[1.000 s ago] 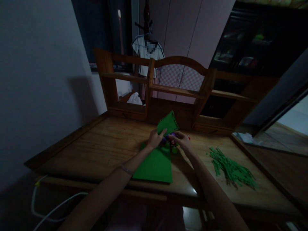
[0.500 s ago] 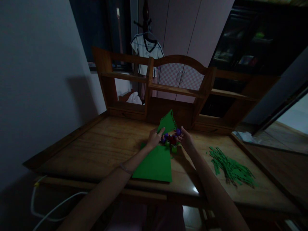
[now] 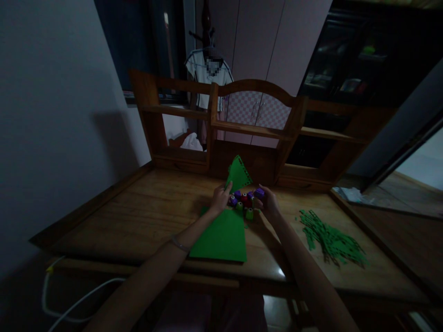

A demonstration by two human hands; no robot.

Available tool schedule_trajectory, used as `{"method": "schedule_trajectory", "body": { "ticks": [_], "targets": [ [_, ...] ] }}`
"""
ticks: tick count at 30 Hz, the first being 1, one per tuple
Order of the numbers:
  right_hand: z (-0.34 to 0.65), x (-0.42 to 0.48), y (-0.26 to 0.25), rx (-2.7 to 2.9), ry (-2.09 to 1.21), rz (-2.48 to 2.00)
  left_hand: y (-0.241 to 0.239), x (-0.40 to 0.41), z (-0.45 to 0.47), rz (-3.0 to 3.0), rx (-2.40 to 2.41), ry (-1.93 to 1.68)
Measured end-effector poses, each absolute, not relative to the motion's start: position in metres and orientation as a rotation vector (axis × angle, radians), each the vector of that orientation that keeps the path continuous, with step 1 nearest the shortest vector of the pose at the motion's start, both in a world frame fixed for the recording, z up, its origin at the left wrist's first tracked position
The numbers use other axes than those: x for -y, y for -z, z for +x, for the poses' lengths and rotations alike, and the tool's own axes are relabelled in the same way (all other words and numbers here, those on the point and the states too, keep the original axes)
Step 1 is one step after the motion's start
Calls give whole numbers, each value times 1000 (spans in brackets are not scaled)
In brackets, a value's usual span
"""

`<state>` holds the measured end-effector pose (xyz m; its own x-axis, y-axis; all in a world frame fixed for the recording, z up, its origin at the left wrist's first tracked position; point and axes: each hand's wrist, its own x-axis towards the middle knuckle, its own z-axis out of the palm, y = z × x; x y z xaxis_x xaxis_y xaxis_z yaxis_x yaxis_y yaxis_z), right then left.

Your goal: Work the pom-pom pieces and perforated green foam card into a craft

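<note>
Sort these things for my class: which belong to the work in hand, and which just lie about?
Likely in the work: held green sheet, held purple piece, small coloured pieces, flat green sheet, green strips.

Probably just about: hanging shirt, white cable.

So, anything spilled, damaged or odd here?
Green paper strips lie untidily tangled on the right of the desk. The green sheet in the left hand has holes along an edge. Oddest, an unnatural pixelated patch covers part of the hanging shirt.
</note>
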<state>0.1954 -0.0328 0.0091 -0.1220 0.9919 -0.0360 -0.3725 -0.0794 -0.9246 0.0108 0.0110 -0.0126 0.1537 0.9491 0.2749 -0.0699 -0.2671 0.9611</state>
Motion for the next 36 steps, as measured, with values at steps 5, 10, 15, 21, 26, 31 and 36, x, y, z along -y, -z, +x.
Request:
{"method": "schedule_trajectory", "body": {
  "ticks": [5,10,15,21,26,31,36],
  "targets": [
    [199,28,-4,908,-1524,-836,21,-17,12,1369,-882,-1321],
    [200,26,0,861,-1546,-807,21,-16,12,1354,-877,-1317],
    [198,28,-3,829,-1521,-829,15,-13,11,1425,-901,-1329],
    [197,27,-3,829,-1523,-872,9,-8,9,1655,-992,-1393],
    [196,29,-3,845,-1503,-913,9,-5,10,1698,-1001,-1391],
    [196,27,-3,872,-1503,-951,6,-4,9,1716,-1014,-1377],
    [199,23,0,856,-1484,-999,6,-4,9,1722,-989,-1396]
  ]
}}
